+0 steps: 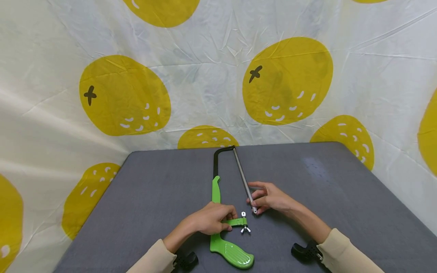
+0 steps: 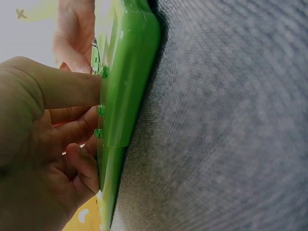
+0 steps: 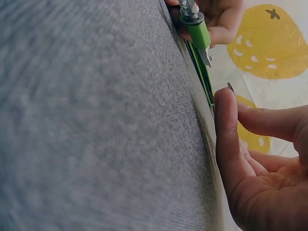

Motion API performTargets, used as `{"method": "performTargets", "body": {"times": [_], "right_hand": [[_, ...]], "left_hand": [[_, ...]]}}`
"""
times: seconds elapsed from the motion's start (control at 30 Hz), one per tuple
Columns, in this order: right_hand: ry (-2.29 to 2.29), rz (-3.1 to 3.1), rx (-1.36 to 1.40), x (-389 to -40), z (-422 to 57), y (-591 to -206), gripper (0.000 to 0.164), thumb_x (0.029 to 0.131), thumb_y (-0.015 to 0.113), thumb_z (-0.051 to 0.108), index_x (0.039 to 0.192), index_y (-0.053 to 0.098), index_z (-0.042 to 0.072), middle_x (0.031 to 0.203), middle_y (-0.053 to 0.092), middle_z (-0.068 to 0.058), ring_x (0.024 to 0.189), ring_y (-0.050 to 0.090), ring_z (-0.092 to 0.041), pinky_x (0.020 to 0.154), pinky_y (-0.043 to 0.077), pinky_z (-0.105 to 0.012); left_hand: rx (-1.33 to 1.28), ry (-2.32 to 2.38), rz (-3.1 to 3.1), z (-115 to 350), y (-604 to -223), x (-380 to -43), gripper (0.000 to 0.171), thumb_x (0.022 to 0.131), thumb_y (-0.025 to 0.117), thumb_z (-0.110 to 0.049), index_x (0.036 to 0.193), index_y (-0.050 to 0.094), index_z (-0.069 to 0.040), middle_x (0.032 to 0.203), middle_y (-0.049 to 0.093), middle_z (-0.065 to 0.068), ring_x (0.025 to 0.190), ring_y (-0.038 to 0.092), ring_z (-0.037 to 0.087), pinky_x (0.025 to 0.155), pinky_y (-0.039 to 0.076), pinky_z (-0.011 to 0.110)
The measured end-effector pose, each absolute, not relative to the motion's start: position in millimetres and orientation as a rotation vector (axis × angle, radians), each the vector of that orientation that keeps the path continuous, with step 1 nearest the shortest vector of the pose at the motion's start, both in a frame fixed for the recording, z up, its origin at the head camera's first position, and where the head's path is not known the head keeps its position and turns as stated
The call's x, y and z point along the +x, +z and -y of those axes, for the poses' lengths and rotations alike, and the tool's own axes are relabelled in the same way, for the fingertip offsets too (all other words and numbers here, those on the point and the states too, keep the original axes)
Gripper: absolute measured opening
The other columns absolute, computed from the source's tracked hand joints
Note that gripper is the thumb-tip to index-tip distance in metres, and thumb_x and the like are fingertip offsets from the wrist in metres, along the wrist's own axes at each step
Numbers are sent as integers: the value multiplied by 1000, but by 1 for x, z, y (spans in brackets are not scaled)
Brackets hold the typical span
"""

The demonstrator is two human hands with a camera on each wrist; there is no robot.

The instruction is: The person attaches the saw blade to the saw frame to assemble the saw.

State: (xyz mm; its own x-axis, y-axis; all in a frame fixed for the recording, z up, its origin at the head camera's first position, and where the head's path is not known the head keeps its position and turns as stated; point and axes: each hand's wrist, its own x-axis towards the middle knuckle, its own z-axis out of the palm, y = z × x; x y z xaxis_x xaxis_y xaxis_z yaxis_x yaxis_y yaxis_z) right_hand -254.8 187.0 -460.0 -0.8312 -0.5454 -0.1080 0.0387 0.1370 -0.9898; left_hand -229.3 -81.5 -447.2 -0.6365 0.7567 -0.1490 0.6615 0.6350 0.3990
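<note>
A hacksaw with a green handle (image 1: pixel 235 256) and a black front frame (image 1: pixel 216 165) lies flat on the grey table. My left hand (image 1: pixel 214 218) grips its green frame near the handle, thumb and fingers curled over the short arm that carries the wing nut (image 1: pixel 245 229). The silver blade (image 1: pixel 243 176) meets the frame's far tip and slants outward, its near end apart from the wing-nut fitting. My right hand (image 1: pixel 271 197) pinches the blade close to that near end. In the right wrist view the blade's end (image 3: pixel 230 88) shows just past the thumb.
The grey table (image 1: pixel 164 182) extends around the saw on both sides. Behind it and at the sides hangs a white cloth (image 1: pixel 205 94) with yellow fruit prints. Black wrist devices (image 1: pixel 305 251) sit at both cuffs, close over the table.
</note>
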Motion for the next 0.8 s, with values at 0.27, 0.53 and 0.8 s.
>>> {"method": "performTargets", "body": {"times": [0.27,0.53,0.8], "right_hand": [[-1749,-1956,-501,-257,-188,-464,83,92,66,-5,158,16,-14,116,69,-34,77,73,-15,67,62,-33],[-1749,-1956,-491,-258,-187,-466,83,93,67,-5,158,16,-13,117,69,-33,77,73,-16,67,62,-32],[-1747,-1962,-477,-257,-187,-465,84,93,67,-4,159,16,-12,118,68,-34,77,73,-16,68,63,-33]], "left_hand": [[1130,445,-2551,81,-447,-229,19,96,75,-27,113,67,-26,100,70,-14,86,60,-4,82,49,20],[1124,446,-2547,80,-447,-228,19,96,75,-26,113,67,-27,102,70,-14,90,62,-4,84,50,20],[1118,439,-2551,80,-448,-228,20,96,74,-27,115,67,-27,102,70,-14,89,62,-4,84,50,20]]}}
